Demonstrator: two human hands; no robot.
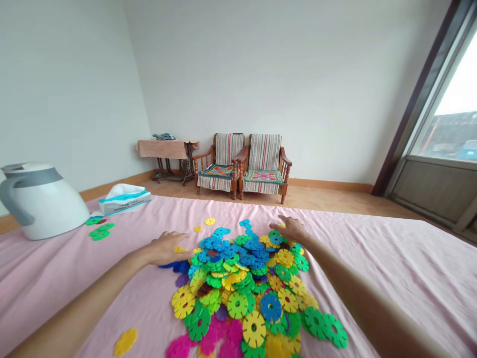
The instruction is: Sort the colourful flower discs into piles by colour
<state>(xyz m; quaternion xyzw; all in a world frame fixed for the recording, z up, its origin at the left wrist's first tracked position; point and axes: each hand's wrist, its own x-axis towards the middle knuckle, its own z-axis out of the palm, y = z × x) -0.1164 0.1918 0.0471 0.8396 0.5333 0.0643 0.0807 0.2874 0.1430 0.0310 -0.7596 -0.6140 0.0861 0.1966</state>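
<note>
We've got a big messy heap of slotted discs between our left hand and right hand, spilling back toward us. Our hands are well apart, fingers loosely stretched out; we can't tell if they're touching any pieces. The discs look like thin plastic, notched rims, holes in the middle, on wrinkly pink cloth.

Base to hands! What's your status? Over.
Left hand open, left of discs. Right hand open, at their far right. Discs heaped. Jug, tissue box off left, out of the way.
</note>
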